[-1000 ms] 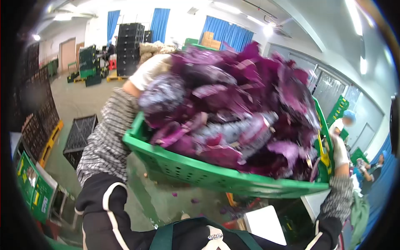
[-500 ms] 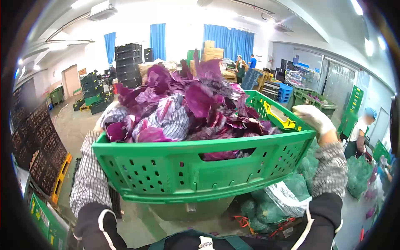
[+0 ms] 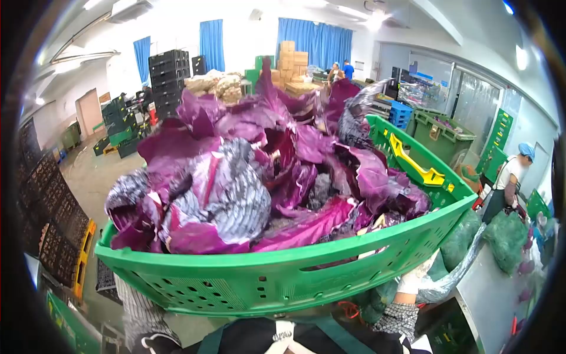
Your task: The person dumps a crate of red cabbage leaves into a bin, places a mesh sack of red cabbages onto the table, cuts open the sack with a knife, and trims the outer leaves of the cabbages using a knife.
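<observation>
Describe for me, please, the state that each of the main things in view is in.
Green crate: raised, heaped above its rim.
Purple cabbage leaves: loose, piled up.
Right hand: gloved, low at the crate's right side; grip unclear.
Left hand: hidden.
Black crates: stacked.
Cardboard boxes: stacked.
Green mesh bag: filled.
Ceiling light: lit.

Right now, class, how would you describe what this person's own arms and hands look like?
The right hand wears a white glove. A patterned dark-and-pale grey sleeve covers the right forearm; the left forearm's sleeve is similarly grey and pale, with a striped look. Black fabric with pale piping shows farther up the left arm. The left hand is hidden.
</observation>
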Motion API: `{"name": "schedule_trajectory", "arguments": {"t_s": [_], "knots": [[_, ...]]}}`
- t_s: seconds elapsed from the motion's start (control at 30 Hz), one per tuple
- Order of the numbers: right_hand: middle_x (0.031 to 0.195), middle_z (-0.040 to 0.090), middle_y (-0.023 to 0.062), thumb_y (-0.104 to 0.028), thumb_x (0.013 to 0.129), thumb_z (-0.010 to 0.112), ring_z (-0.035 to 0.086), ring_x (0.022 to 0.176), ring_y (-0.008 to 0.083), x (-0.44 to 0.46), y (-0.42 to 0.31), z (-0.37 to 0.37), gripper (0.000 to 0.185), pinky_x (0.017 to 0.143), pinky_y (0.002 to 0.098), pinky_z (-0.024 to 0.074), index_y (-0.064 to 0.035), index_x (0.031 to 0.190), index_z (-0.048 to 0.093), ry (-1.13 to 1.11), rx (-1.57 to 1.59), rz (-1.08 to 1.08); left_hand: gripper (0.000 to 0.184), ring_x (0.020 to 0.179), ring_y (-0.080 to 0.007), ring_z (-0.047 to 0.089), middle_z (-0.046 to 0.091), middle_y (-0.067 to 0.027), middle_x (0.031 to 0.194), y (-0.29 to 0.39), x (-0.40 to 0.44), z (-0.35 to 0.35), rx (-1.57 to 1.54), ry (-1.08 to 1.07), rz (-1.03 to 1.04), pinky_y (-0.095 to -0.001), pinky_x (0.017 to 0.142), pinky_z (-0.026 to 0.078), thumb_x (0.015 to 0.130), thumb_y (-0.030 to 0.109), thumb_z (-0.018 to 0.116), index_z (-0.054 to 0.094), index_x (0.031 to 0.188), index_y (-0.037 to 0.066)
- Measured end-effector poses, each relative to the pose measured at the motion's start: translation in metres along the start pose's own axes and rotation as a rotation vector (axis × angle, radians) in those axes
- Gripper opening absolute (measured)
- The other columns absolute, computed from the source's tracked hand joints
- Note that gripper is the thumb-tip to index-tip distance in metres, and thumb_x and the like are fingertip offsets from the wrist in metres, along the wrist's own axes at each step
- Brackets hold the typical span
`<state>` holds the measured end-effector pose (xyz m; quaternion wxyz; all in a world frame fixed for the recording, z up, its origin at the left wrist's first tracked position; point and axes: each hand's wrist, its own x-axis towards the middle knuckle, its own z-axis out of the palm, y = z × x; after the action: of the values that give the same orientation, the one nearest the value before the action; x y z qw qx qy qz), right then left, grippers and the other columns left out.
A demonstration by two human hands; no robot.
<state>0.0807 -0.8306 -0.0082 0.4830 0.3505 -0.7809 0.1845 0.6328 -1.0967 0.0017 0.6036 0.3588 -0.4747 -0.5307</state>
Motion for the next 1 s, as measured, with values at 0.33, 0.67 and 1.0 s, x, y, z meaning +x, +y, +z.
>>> {"name": "schedule_trajectory", "arguments": {"t_s": [0.33, 0.67, 1.0], "knots": [[0.131, 0.045, 0.0166, -0.034, 0.097, 0.041, 0.051, 0.111, 0.0267, 0.09, -0.008, -0.006, 0.047, 0.098, 0.0356, 0.0401, -0.0026, 0.132, 0.039, 0.398, 1.658, 0.877, 0.047, 0.107, -0.0264, 0.055, 0.052, -0.0173, 0.126, 0.019, -0.04, 0.063, -0.635, -0.053, 0.483, -0.0379, 0.091, 0.046, 0.098, 0.036, 0.034, 0.046, 0.13, 0.002], [0.144, 0.034, 0.0197, -0.065, 0.077, 0.058, 0.027, 0.135, 0.0275, 0.384, -0.092, 0.058, 0.093, 0.111, 0.0377, 0.0167, -0.0016, 0.139, 0.035, -0.236, 1.629, 0.316, 0.065, 0.119, -0.0255, 0.045, 0.051, -0.0161, 0.125, 0.204, 0.204, 0.165, -0.385, -0.052, 0.23, -0.033, 0.101, 0.036, 0.084, 0.04, 0.063, 0.045, 0.127, -0.005], [0.138, 0.041, 0.0222, -0.057, 0.077, 0.062, 0.039, 0.129, 0.0307, 0.284, -0.082, 0.199, 0.09, 0.107, 0.0346, 0.0286, 0.008, 0.134, 0.037, -0.6, 1.028, 0.341, 0.056, 0.105, -0.0176, 0.054, 0.06, -0.0119, 0.114, 0.013, 0.225, 0.155, 0.283, -0.117, 0.266, -0.0288, 0.091, 0.041, 0.091, 0.043, 0.054, 0.052, 0.123, -0.003]]}}
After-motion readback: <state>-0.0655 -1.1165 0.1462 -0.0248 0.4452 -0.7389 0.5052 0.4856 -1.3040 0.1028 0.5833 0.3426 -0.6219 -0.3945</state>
